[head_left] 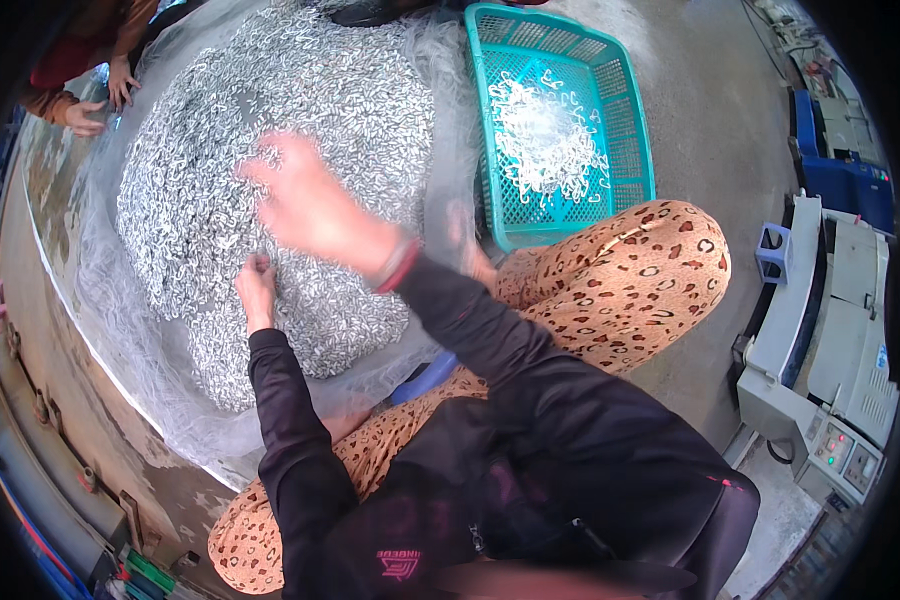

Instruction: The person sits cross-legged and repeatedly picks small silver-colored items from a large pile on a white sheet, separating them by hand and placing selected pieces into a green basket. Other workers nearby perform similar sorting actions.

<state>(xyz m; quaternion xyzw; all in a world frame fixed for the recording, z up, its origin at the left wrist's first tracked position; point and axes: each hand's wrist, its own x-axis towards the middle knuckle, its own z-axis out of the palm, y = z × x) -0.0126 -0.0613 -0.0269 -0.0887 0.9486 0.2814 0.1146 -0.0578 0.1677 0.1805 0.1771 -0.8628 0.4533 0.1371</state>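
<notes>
A broad heap of small silvery curved pieces, hook-like in shape, lies on a pale mesh sheet before me. Low over the heap's near left part is my left hand, its fingertips pinched together; whatever they hold is too small to make out. Farther up, above the middle of the heap, my right hand is smeared by motion. Its fingers look spread, with nothing visible in them. To the right of the heap stands a teal plastic basket containing a pile of white hook-shaped pieces.
At the upper left, another person's hands rest by the sheet's edge. My bent knee comes close to the basket. A grey machine stands along the right, beside a small blue-grey stool. Pipes run along the lower left.
</notes>
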